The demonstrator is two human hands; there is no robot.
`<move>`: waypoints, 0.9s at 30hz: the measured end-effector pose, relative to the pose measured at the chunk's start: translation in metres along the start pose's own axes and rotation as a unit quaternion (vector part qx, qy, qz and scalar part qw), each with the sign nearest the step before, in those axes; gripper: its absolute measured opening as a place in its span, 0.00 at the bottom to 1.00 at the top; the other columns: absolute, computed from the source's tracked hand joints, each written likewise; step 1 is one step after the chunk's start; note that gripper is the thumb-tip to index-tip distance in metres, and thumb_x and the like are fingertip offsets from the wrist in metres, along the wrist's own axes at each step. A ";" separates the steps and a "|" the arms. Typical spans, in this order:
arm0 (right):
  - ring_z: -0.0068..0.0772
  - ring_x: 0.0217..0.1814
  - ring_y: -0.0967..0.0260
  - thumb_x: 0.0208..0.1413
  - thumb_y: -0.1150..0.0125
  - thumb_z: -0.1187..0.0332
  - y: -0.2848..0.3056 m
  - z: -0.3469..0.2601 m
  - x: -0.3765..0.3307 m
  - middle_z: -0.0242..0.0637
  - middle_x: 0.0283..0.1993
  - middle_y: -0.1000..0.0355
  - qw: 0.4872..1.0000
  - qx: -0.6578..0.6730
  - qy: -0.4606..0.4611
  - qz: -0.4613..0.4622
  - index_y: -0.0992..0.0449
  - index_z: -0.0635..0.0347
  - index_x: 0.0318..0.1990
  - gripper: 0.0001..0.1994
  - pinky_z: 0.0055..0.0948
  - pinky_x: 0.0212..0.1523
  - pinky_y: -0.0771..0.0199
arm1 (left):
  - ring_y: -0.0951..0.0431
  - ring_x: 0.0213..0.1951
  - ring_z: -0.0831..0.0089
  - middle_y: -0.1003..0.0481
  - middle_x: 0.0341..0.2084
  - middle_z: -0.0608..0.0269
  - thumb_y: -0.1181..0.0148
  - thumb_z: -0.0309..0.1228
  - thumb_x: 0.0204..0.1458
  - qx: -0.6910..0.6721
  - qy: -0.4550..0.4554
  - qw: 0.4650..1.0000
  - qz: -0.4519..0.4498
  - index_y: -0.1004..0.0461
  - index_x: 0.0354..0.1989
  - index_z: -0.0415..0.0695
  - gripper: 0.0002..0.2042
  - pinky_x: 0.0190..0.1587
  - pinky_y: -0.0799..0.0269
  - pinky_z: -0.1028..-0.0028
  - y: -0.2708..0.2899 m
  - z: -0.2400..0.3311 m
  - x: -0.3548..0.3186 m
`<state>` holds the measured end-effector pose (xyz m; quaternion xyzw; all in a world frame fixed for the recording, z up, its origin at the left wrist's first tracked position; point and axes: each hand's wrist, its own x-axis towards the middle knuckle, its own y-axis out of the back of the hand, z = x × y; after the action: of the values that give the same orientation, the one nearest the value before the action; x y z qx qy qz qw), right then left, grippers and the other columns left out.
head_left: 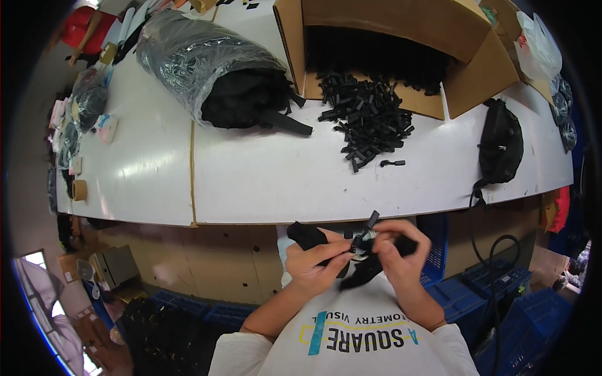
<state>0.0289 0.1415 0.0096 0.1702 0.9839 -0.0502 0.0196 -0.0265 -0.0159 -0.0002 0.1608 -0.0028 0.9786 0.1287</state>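
A: Where is the handled piece lying, and what are the fingers doing?

B: The small black clip (pixel 358 242) is sitting between the two hands, in front of the bench (pixel 263 194), its dark tab (pixel 373 219) pointing up toward the bench edge; the fingers of the left hand (pixel 307 260) are pinching at its left side, with black cloth (pixel 304 234) bunching beside them; the fingers of the right hand (pixel 402 254) are curling in from the other side, gripping either the clip or the cloth next to it; one cannot tell which.

A: What could be going wrong from here?

B: The likeliest fault is a slip; the clip is small and only fingertips are holding it, so an uneven pull could be sending it to the floor, since no bench surface is lying beneath it; the soft cloth could also be folding or twisting, hiding the clip from view and spoiling its alignment.

A: And the containers?

B: The cardboard box (pixel 395 20) is lying with its mouth facing the person; black pieces are filling its shadowed interior, and a heap of black clips (pixel 370 116) is spilling onto the bench, one loose clip (pixel 392 163) lying apart; a knock could be scattering more; the clear plastic bag (pixel 179 47) is holding dark fabric (pixel 248 94), with strips protruding from its mouth; blue crates (pixel 458 304) are standing below, their contents remaining unclear.
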 end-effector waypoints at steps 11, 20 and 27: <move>0.27 0.19 0.33 0.40 0.38 0.80 0.006 -0.017 0.006 0.36 0.25 0.28 0.961 -0.143 0.216 -0.100 0.25 0.64 0.30 0.07 0.21 0.18 0.35 | 0.28 0.21 0.75 0.26 0.24 0.56 0.36 0.18 0.37 -0.014 -0.045 0.999 -0.013 0.24 0.26 0.38 0.06 0.25 0.33 0.80 -0.017 0.004 0.000; 0.33 0.19 0.32 0.37 0.37 0.79 0.017 -0.032 0.002 0.37 0.24 0.29 0.923 -0.230 0.279 -0.136 0.27 0.64 0.31 0.10 0.24 0.21 0.31 | 0.27 0.22 0.75 0.24 0.25 0.60 0.32 0.17 0.32 -0.053 -0.044 0.995 -0.072 0.21 0.31 0.41 0.14 0.24 0.33 0.80 -0.014 0.007 -0.001; 0.27 0.18 0.34 0.33 0.40 0.75 0.024 -0.038 0.001 0.36 0.23 0.31 0.874 -0.295 0.340 -0.184 0.28 0.73 0.33 0.15 0.23 0.15 0.34 | 0.30 0.19 0.76 0.26 0.25 0.63 0.32 0.17 0.30 -0.001 -0.082 0.991 -0.103 0.21 0.31 0.43 0.15 0.21 0.35 0.80 -0.016 0.003 -0.007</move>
<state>0.0352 0.1679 0.0448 -0.0208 0.9124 0.3008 -0.2768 -0.0156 -0.0027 -0.0003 0.2395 0.0021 0.9436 0.2287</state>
